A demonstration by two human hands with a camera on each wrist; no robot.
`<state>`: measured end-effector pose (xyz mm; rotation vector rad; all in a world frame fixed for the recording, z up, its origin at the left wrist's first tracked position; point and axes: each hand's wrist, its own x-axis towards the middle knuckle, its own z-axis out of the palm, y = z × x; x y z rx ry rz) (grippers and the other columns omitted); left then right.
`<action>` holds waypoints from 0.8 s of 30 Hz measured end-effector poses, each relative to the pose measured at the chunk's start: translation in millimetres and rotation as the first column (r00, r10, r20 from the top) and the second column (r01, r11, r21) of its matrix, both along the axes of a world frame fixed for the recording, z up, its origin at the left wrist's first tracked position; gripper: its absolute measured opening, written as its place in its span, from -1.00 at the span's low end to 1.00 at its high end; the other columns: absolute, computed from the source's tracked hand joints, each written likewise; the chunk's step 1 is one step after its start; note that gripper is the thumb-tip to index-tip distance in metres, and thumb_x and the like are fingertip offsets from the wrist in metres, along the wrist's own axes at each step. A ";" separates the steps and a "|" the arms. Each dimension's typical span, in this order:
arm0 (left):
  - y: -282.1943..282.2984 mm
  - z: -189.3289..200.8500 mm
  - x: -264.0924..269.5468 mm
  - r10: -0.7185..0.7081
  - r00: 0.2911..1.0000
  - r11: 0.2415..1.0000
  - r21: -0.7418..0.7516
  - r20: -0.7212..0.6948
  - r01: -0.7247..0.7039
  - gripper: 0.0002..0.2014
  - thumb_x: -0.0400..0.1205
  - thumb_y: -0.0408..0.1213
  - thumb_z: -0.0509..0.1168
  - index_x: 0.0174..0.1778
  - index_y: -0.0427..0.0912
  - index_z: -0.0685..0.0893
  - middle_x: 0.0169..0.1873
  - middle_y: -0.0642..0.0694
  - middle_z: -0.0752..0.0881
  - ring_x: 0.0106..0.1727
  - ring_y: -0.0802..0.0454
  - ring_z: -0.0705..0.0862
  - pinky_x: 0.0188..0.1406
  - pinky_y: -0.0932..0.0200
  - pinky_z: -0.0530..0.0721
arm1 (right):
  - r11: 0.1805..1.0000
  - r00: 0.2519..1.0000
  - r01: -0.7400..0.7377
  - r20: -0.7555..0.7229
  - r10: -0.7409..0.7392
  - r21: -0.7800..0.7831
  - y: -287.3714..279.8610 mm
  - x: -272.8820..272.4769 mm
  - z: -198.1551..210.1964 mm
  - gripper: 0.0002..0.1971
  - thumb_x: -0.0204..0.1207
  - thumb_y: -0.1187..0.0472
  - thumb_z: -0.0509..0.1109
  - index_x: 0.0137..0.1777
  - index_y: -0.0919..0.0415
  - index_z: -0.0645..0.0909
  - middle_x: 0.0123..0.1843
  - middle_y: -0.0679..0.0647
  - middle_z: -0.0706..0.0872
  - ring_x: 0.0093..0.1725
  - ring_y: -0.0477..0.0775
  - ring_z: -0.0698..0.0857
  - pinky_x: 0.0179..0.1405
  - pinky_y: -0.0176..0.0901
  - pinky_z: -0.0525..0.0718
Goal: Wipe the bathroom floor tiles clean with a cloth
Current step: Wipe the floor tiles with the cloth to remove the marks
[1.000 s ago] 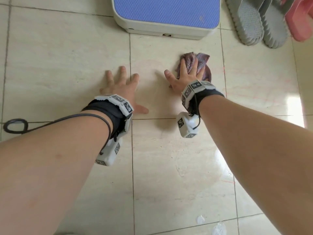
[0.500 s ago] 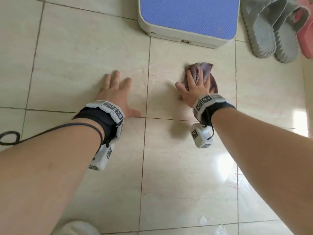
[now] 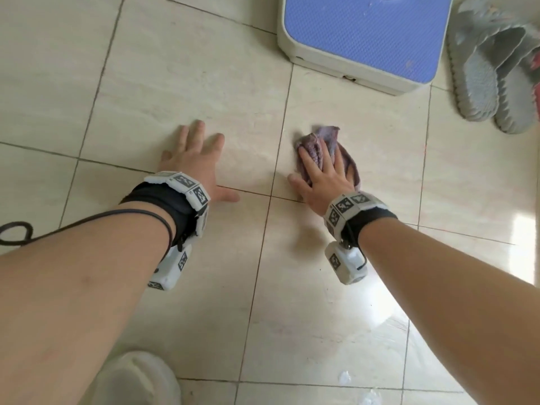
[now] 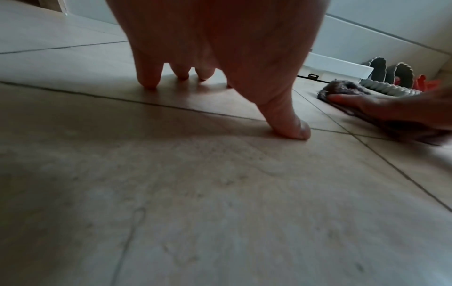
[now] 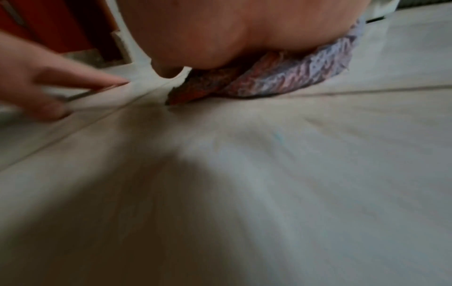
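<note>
The right hand (image 3: 321, 176) lies flat, fingers straight, pressing a bunched purple terry cloth (image 3: 328, 141) onto the floor tiles (image 3: 175, 83) at centre frame, beside a grout line. The cloth looks soft, light and limp; flat-palm pressure seems to suit it better than a pinch. The left hand (image 3: 194, 159) is spread, bracing on bare tile. Open tile lies left and below; a blue bathroom scale (image 3: 365, 33) and grey slippers (image 3: 491, 80) bound the upper right.

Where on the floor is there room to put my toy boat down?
Bare floor tiles spread wide beyond the left hand, left of the blue scale. A narrow bare strip lies between that hand and the cloth under the right hand. It is crowded far right, with the scale and grey slippers.
</note>
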<state>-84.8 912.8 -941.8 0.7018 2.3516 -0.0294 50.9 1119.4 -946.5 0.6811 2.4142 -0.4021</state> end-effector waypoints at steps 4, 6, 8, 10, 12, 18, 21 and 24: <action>-9.0 -1.7 -3.1 -0.009 0.999 0.999 0.037 0.031 0.008 0.19 0.38 0.28 0.51 0.73 0.09 -0.17 0.69 -0.07 -0.37 0.70 -0.15 -0.34 0.66 -0.30 0.00 | 0.990 0.988 0.138 -0.068 -0.137 0.013 -8.3 -76.7 -5.5 -0.27 0.58 -0.45 -0.06 0.70 -0.29 -0.16 0.72 -0.13 -0.38 0.67 0.19 -0.42 0.56 0.44 -0.27; -17.5 -4.5 -4.1 -0.011 1.000 0.998 0.058 0.017 0.010 0.20 0.37 0.29 0.51 0.73 0.10 -0.16 0.70 -0.05 -0.37 0.70 -0.11 -0.34 0.68 -0.24 -0.02 | 0.998 0.994 0.055 -0.094 -0.055 -0.002 -32.3 -97.2 -6.6 -0.26 0.58 -0.45 -0.05 0.70 -0.28 -0.15 0.73 -0.11 -0.37 0.68 0.21 -0.41 0.57 0.42 -0.28; -26.0 -5.6 -4.0 -0.009 1.000 0.998 0.061 -0.003 0.010 0.21 0.34 0.33 0.51 0.73 0.09 -0.14 0.70 -0.04 -0.34 0.71 -0.09 -0.31 0.68 -0.22 0.02 | 0.994 0.989 -0.106 -0.104 0.101 -0.037 -61.4 -89.4 -5.6 -0.27 0.59 -0.44 -0.06 0.70 -0.28 -0.16 0.73 -0.13 -0.36 0.68 0.19 -0.39 0.60 0.35 -0.25; -31.9 -4.8 -3.6 0.004 1.000 1.000 0.030 -0.011 -0.004 0.23 0.31 0.36 0.50 0.72 0.08 -0.15 0.70 -0.03 -0.34 0.71 -0.09 -0.31 0.67 -0.25 0.03 | 0.971 0.970 -0.229 -0.093 0.223 -0.062 -79.1 -54.7 -3.4 -0.30 0.61 -0.41 -0.06 0.69 -0.30 -0.19 0.72 -0.17 -0.38 0.68 0.15 -0.39 0.62 0.28 -0.20; -36.9 -2.0 -1.6 0.021 1.000 1.000 -0.012 -0.007 -0.022 0.26 0.29 0.38 0.51 0.71 0.08 -0.17 0.69 -0.02 -0.37 0.71 -0.10 -0.32 0.65 -0.29 0.05 | 0.956 0.957 -0.288 -0.063 0.285 -0.054 -76.8 -13.5 -0.3 -0.32 0.61 -0.41 -0.08 0.67 -0.35 -0.24 0.70 -0.22 -0.39 0.69 0.09 -0.38 0.64 0.24 -0.14; -57.0 2.4 8.3 0.069 0.998 0.997 -0.041 0.013 -0.068 0.26 0.31 0.34 0.52 0.71 0.06 -0.18 0.69 -0.05 -0.38 0.70 -0.15 -0.33 0.65 -0.30 0.04 | 0.993 0.993 -0.115 -0.024 0.115 -0.012 -42.3 -20.7 0.4 -0.34 0.62 -0.40 -0.09 0.67 -0.35 -0.19 0.72 -0.19 -0.37 0.69 0.11 -0.36 0.63 0.33 -0.15; -71.4 0.4 10.7 0.083 0.997 0.995 -0.049 0.008 -0.082 0.25 0.35 0.33 0.50 0.72 0.06 -0.21 0.68 -0.05 -0.40 0.70 -0.13 -0.35 0.65 -0.28 0.00 | 1.000 0.998 -0.015 -0.063 0.015 -0.003 -58.9 -68.8 -4.2 -0.28 0.59 -0.43 -0.07 0.69 -0.28 -0.18 0.72 -0.13 -0.39 0.68 0.18 -0.39 0.61 0.42 -0.22; -86.0 -3.8 12.5 0.111 0.994 0.993 -0.046 -0.007 -0.112 0.26 0.32 0.37 0.49 0.72 0.07 -0.22 0.69 -0.03 -0.39 0.70 -0.13 -0.35 0.65 -0.27 -0.02 | 0.987 0.985 -0.155 -0.087 0.151 -0.034 -101.3 -86.1 -6.4 -0.26 0.60 -0.43 -0.07 0.70 -0.24 -0.18 0.72 -0.11 -0.39 0.68 0.21 -0.39 0.60 0.39 -0.22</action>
